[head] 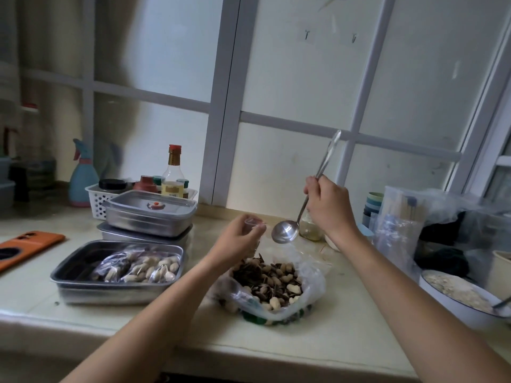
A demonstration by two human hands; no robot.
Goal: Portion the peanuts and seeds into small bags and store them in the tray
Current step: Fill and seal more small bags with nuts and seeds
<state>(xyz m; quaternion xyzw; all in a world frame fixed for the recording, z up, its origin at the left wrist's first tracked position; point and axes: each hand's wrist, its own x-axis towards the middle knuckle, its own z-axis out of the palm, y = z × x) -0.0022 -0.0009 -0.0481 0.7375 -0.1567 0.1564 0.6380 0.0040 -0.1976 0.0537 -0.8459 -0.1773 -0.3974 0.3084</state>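
A large clear plastic bag (312,288) lies open on the counter, full of peanuts and striped seeds (272,277). My right hand (327,205) grips the handle of a long metal spoon (286,230), its empty bowl hanging down above the bag. My left hand (237,240) pinches a small clear bag (253,223) just left of the spoon bowl. To the left an open steel tray (72,277) holds filled small bags of peanuts (141,268).
Two lidded steel boxes (149,214) are stacked behind the tray, with a white basket of bottles (96,199) and a blue spray bottle (81,181) beyond. An orange phone (27,246) lies far left. A white bowl of grains (456,297), clear bags and a small jar (311,230) crowd the right.
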